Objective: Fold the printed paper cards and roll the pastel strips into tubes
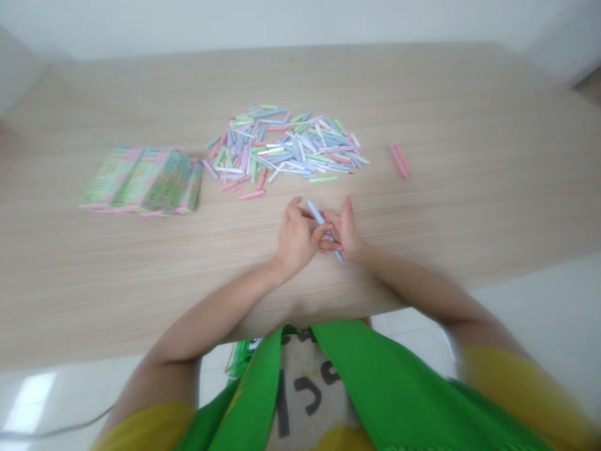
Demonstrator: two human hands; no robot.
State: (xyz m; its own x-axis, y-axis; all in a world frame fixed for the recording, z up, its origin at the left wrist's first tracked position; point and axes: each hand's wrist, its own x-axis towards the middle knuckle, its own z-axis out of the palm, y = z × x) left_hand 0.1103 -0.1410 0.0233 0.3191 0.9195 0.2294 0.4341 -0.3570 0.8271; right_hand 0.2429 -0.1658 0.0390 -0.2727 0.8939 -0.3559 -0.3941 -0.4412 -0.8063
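A light blue pen (316,213) is held at a slant between my two hands, just above the near part of the table. My left hand (299,237) pinches it around the middle with thumb and fingers. On the other side, the curled fingers of my right hand (347,233) are against the pen's lower half, the thumb pointing up. Blur and overlapping fingers hide part of its middle. Beyond my hands lies a loose pile of pastel pens and pen parts (300,149) in blue, green, pink, purple and white.
To the left, flat green-and-pink printed packs (141,181) lie overlapping in a row. Two pink pen pieces (399,160) rest side by side, right of the pile. The wooden table (469,156) runs back to a white wall, and its front edge is close to my body.
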